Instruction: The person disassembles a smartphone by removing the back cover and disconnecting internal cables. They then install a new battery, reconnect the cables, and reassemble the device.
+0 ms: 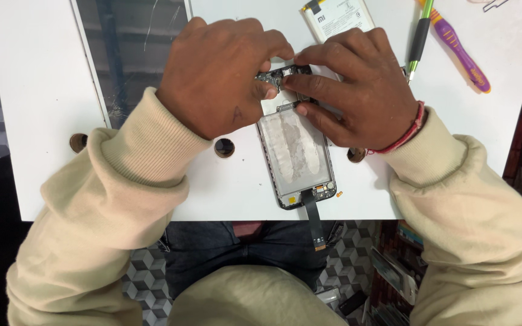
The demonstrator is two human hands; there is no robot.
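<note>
Both hands are working on one opened phone (pixel 297 158) lying at the table's (pixel 37 108) near edge: the left hand (pixel 219 75) and right hand (pixel 357 84) are pinching its small circuit board (pixel 280 75) with curled fingertips. Farther right, one battery (pixel 337 18) and two pen-like tools are lying, one green and black (pixel 419 37), one purple (pixel 460 51).

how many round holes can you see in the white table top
3. One hole by the left sleeve, one just left of the opened phone, one under the right hand. More may be hidden beneath the hands or sleeves.
</note>
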